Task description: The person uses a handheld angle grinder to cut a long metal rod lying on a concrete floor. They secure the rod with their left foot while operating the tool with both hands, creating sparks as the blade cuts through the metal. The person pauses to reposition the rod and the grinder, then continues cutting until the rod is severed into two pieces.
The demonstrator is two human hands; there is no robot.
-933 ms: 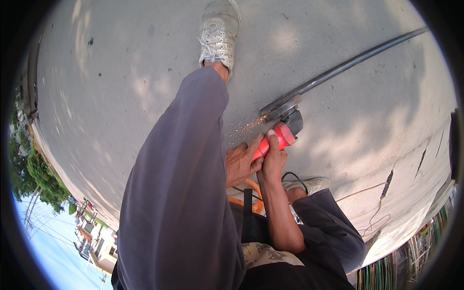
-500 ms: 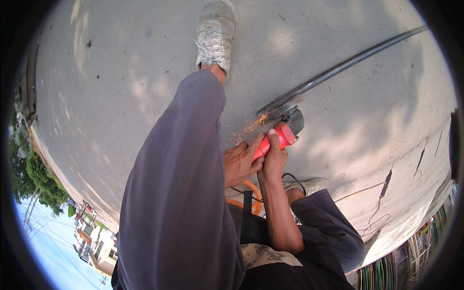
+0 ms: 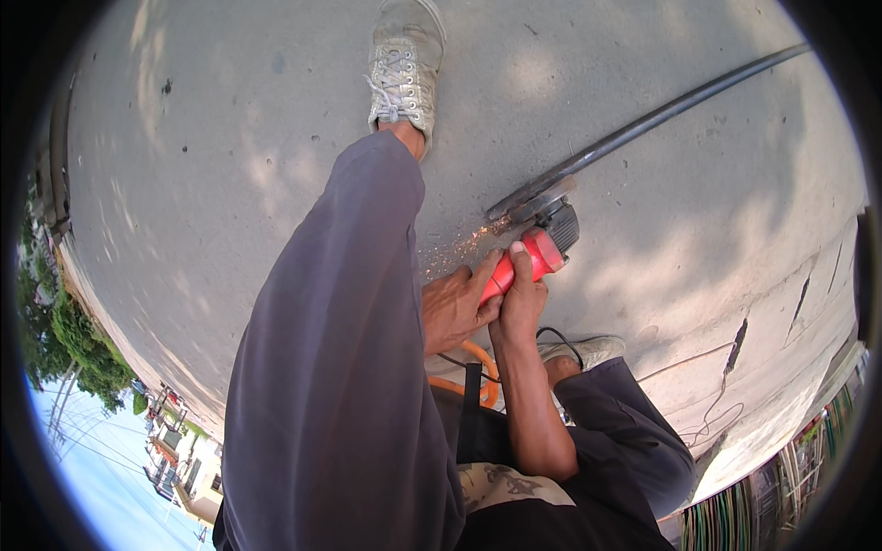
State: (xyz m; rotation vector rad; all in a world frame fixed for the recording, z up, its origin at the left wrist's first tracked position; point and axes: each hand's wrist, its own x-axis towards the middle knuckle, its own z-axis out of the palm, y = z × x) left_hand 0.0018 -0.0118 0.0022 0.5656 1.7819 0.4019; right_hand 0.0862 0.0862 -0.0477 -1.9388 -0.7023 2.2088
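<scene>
Both my hands are closed around the red body of an angle grinder (image 3: 542,255). My right hand (image 3: 520,298) wraps it from the near side, with the thumb along the top. From the left, my left hand (image 3: 459,303) grips the same body, partly hidden behind my raised knee. The grinder's dark head and disc guard lie against the end of a long dark metal bar (image 3: 643,131) on the ground. Orange sparks (image 3: 473,241) spray from that end toward the lower left. Where exactly the disc meets the bar is hard to make out.
The bar runs to the far right over grey concrete (image 3: 276,92). My left shoe (image 3: 405,78) stands ahead; my right shoe (image 3: 588,351) is near the black cord. An orange hose or cable (image 3: 482,363) loops below my hands. A thin wire (image 3: 707,427) lies at right, near cracks.
The sparks look thinner and slightly dimmer. The bar, the grinder and both hands are almost where they were, with only a slight shift of the whole view.
</scene>
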